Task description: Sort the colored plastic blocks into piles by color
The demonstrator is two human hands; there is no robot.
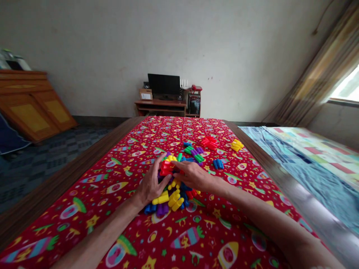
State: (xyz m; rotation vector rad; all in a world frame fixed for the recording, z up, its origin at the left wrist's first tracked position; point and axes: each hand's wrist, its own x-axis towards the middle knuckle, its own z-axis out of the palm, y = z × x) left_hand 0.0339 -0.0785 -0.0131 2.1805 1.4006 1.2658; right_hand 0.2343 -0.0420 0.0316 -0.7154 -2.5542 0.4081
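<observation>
A heap of bright plastic building pieces [172, 198] in yellow, blue, purple and red lies on the red rocket-patterned cloth [179, 231]. My left hand [150, 185] and my right hand [193, 175] meet over the heap, fingers pinched together on a red piece [166, 167] held between them. More pieces lie beyond the hands: a green and purple cluster [195, 152], a blue piece [218, 164], a red piece [209, 142] and a yellow piece [237, 145].
The cloth covers a wooden table with bare edges [56, 183] on both sides. A bed with a patterned blue sheet [308, 168] runs along the right. A low desk with a monitor [164, 86] stands at the far wall, a wooden cabinet [30, 104] at left.
</observation>
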